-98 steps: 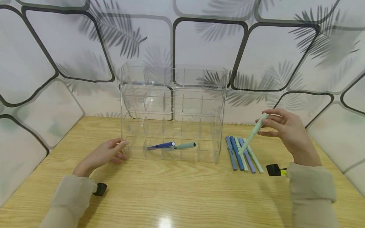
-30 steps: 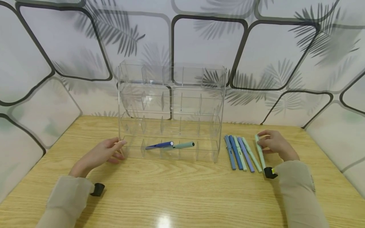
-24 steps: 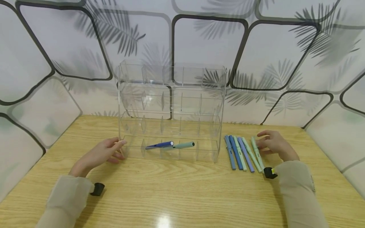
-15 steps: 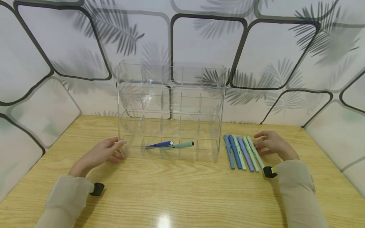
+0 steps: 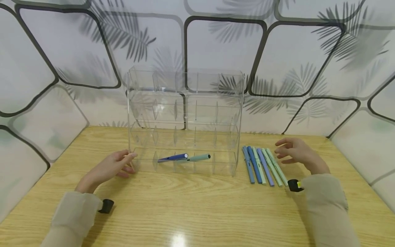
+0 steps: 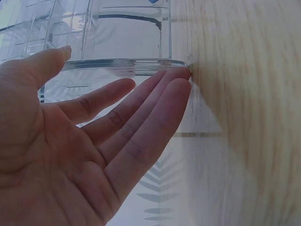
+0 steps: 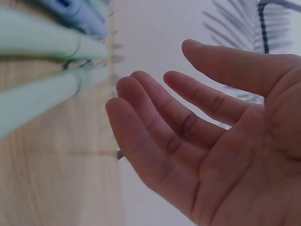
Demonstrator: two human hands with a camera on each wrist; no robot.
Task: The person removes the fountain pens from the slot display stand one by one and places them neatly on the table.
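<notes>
My left hand (image 5: 108,167) is at the lower left side of a clear acrylic pen rack (image 5: 185,120), its fingers extended at the side panel's edge (image 6: 127,63). In the rack's lowest tier lie a dark blue pen (image 5: 173,157) and a pale green pen (image 5: 197,157). To the right of the rack, several pens lie side by side on the table: a grey-blue pen (image 5: 248,165), a blue pen (image 5: 254,165), a purple pen (image 5: 267,168) and light green ones, the outermost pen (image 5: 276,167) among them. Just right of that row, my right hand (image 5: 300,154) holds nothing, fingers loosely bent.
The rack has stepped tiers split by thin clear dividers, hard to see against the wall. A wood-grain table (image 5: 197,206) reaches back to the patterned wall (image 5: 225,51). Both wrists wear small black cameras.
My right hand has lowered a light green pen, slid it left against the row and let go, then moved slightly away to the right. My left hand stays at the rack's side.
</notes>
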